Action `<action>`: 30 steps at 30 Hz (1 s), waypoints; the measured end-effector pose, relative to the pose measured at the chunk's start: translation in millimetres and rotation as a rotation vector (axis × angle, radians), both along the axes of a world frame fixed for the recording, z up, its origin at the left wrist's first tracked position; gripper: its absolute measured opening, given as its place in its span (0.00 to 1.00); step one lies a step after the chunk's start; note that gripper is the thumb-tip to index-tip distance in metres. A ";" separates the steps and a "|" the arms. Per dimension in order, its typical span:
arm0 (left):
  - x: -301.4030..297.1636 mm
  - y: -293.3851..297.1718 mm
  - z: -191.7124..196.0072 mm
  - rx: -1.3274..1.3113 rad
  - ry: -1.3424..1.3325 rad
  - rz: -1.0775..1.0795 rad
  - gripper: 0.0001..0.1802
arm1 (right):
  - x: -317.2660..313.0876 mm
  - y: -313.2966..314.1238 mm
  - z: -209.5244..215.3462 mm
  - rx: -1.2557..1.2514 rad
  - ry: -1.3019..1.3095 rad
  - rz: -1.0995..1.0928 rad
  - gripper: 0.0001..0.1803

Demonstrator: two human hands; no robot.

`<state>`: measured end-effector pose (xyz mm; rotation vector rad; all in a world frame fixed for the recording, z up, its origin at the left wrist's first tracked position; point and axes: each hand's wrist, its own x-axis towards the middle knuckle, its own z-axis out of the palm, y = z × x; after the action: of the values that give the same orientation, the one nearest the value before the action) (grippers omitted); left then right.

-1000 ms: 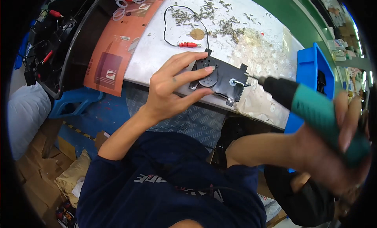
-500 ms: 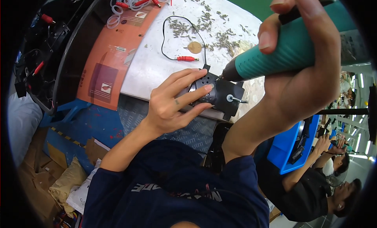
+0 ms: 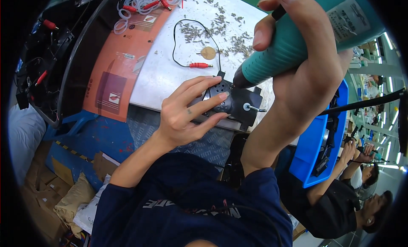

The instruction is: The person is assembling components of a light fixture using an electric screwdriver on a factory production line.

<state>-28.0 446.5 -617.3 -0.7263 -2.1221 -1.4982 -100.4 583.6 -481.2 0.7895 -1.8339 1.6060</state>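
Note:
My left hand (image 3: 176, 117) presses on a black plastic housing (image 3: 220, 88) with rows of round holes, its fingers spread across the top. The housing lies on a dark fixture plate (image 3: 242, 103) at the table's near edge, with a silver bolt-like rod (image 3: 254, 108) sticking out of it. Gripped in my right hand (image 3: 316, 72) is a teal electric screwdriver (image 3: 272, 57), tilted so its dark nose meets the housing's right edge beside my fingertips. The exact contact of the bit is too small to make out. A black cable (image 3: 174, 42) with a red plug (image 3: 199, 65) loops away from the housing.
Many small metal screws (image 3: 193, 32) lie scattered on the white table (image 3: 159, 72), near a brown disc (image 3: 208, 53). An orange mat (image 3: 114, 72) and coiled clear tubing (image 3: 123, 17) are at left. At right stand a blue bin (image 3: 308, 162) of black parts and a co-worker (image 3: 323, 208).
My right hand and the screwdriver have shifted left, and the nose has come closer down to the housing. A black cord now shows farther across at right. My left hand stays nearly still.

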 end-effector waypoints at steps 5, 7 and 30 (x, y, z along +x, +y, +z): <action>0.6 -1.3 -0.8 -0.013 0.011 0.017 0.25 | -7.8 -2.7 -9.5 0.003 0.047 -0.001 0.10; 0.1 -0.2 -0.7 -0.016 0.016 0.021 0.25 | -15.1 -4.0 -12.9 0.008 0.066 -0.005 0.11; -38.1 -47.3 32.4 0.070 -0.096 0.291 0.13 | 52.5 70.9 23.6 -0.489 -0.178 0.392 0.13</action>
<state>-66.2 399.2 -584.9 -0.3091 -2.1243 -1.4631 -48.0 654.5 -457.7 0.8277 -1.3488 2.3194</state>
